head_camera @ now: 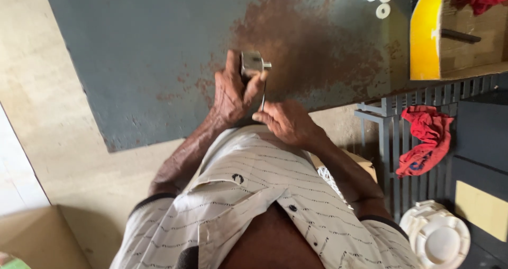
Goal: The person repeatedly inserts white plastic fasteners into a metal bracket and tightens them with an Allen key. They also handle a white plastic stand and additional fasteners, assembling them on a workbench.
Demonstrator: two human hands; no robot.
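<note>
Left hand (233, 92) in a closed grip on a small metal part (252, 63) over the rusty grey bench (148, 52); right hand (287, 122) pinches a thin rod (263, 97). Yellow-edged cardboard box (426, 31) far right.

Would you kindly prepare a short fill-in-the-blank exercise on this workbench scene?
1. The left hand grips a small ____ part made of shiny material.
2. The right hand pinches a thin ____.
3. The rag lying on the grille is ____.

Missing words: metal; rod; red

small shiny metal block (252, 62), stub pin rightward, over rusty table.
</note>
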